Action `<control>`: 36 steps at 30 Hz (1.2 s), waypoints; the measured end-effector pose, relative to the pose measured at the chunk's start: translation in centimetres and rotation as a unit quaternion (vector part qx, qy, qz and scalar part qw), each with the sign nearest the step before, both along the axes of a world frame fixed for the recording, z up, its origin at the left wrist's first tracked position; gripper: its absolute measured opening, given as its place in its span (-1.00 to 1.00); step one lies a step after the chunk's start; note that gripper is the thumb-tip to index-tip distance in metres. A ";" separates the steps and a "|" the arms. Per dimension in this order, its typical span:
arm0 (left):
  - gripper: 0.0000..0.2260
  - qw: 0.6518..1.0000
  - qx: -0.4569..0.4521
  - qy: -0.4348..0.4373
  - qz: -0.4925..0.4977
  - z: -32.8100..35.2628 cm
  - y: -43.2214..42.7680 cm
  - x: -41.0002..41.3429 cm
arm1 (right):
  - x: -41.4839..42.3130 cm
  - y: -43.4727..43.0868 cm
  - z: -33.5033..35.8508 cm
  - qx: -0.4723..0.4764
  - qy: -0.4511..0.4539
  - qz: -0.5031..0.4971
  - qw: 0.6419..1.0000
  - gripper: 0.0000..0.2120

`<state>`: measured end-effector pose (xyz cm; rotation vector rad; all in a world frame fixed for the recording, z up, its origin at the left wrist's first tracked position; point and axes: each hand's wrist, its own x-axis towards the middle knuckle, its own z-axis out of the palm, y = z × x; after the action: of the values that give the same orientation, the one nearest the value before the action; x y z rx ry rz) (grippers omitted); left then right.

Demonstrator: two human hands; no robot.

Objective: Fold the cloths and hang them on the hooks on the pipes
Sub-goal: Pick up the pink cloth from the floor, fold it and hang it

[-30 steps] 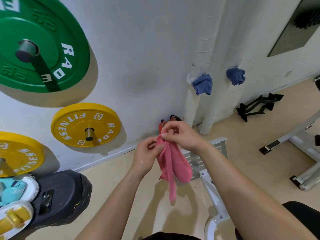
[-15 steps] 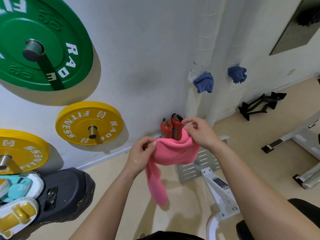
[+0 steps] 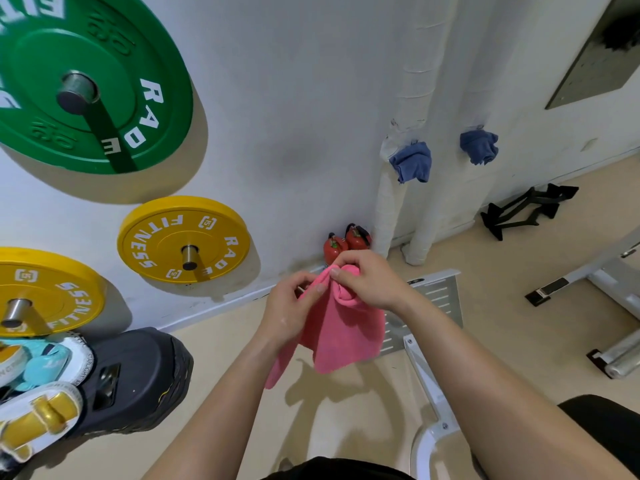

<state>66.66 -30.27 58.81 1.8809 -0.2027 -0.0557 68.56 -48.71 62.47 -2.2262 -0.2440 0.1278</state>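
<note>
One pink cloth between two hands, two blue cloths on pipes

Only readable stuff is on the plates on the wall in front of me. The big green plate shows "RAD" plus an "E" — rest is cut off. The yellow plate reads "RAD" and "FITNESS" with a small square logo. The other yellow plate at the left edge says "FITNESS" too — same logo.
</note>
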 end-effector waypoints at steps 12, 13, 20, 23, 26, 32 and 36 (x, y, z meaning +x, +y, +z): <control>-0.94 0.998 0.051 0.046 0.006 -3.9 2.9 -1.9 | 2.8 -3.6 5.7 0.032 -0.112 -0.128 0.985 -0.89; -0.95 0.997 0.055 0.055 0.014 -4.1 3.4 -2.0 | 2.8 -4.3 5.7 0.029 -0.115 -0.147 0.982 -0.88; -0.92 0.989 0.134 0.056 0.036 -4.9 8.1 -2.1 | 2.2 -8.4 3.5 0.011 -0.086 -0.254 0.963 -0.86; -0.89 0.984 0.154 0.061 0.068 -4.8 9.9 -2.0 | 1.9 -9.3 2.3 -0.003 -0.076 -0.274 0.959 -0.86; -0.89 0.983 0.132 0.077 0.100 -4.4 11.5 -1.8 | 1.8 -9.7 1.3 -0.002 -0.064 -0.302 0.951 -0.86; -0.84 0.977 0.135 0.070 0.151 -4.3 13.2 -1.2 | 1.4 -9.8 -0.3 0.036 -0.035 -0.326 0.944 -0.90; -0.88 0.977 0.126 0.049 0.163 -3.8 9.6 -0.7 | 0.6 -7.1 -2.4 0.099 0.009 -0.323 0.941 -0.85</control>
<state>65.97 -20.71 55.06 2.1362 0.1897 0.0529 69.12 -55.81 60.04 -1.9942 0.4703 -0.2244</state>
